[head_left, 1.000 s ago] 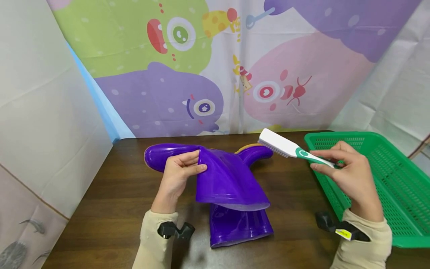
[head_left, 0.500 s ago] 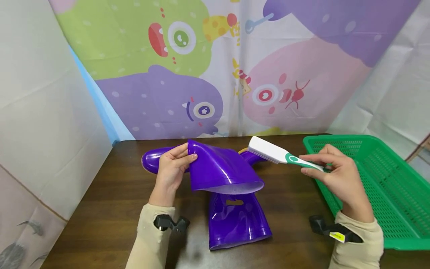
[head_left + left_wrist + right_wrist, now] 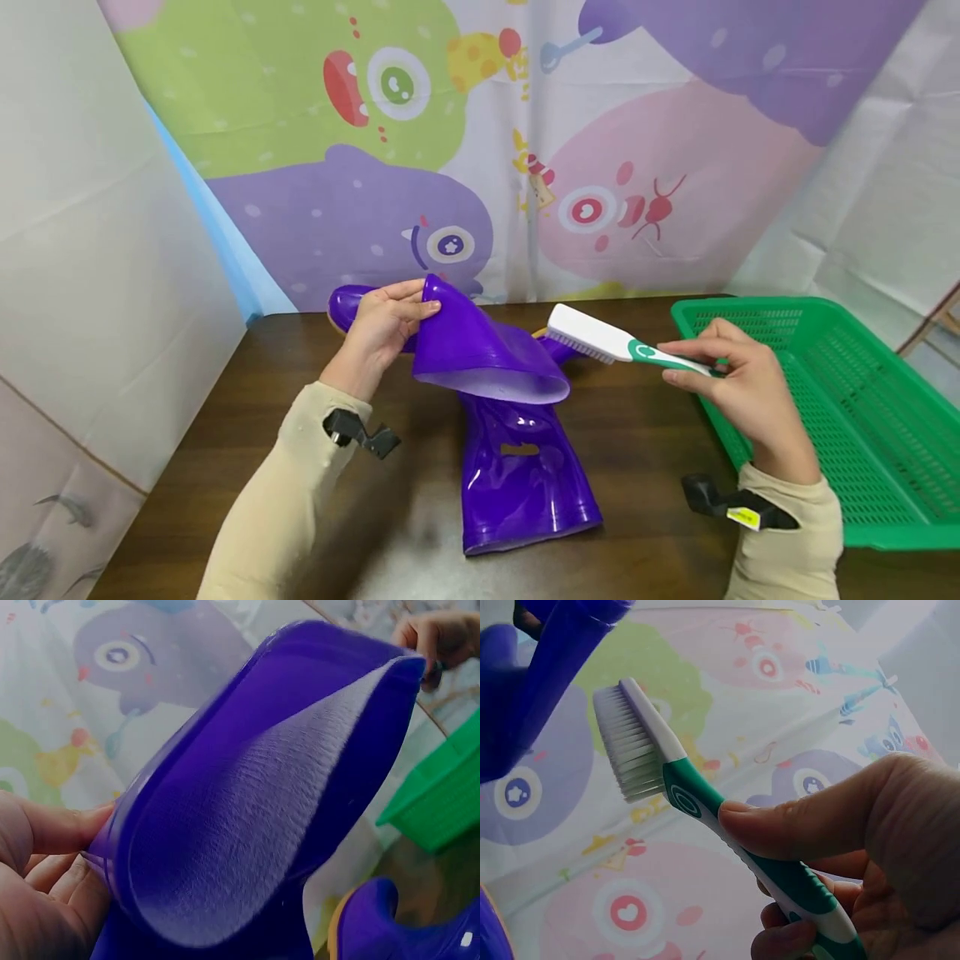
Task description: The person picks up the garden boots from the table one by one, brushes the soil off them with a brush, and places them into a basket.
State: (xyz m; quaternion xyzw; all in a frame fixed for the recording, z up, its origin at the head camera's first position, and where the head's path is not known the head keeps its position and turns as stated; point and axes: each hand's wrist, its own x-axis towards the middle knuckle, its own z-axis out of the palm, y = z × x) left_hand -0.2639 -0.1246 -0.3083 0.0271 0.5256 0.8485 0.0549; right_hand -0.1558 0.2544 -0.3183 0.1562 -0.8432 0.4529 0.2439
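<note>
A brown wooden table [image 3: 262, 467] stands before a white cloth [image 3: 517, 108] which is printed with colourful cartoon monsters. The two hands are well apart from each other. The left hand [image 3: 382, 323] pinches the rim of a purple boot [image 3: 483, 346] between its thumb and its fingers, and so holds the boot raised above the table. The opening of this boot is turned to the person and shows a pale, rough lining; its toe points to the left. The right hand [image 3: 738, 379] grips the green and white handle of a brush [image 3: 596, 335], whose bristles are pale and stand apart from the raised boot. Below it lies a second purple boot [image 3: 517, 492], on the table, with a slot in its shaft. Both forearms wear beige sleeves [image 3: 273, 492]. At the right stands a green basket [image 3: 900, 535] with perforated walls.
</note>
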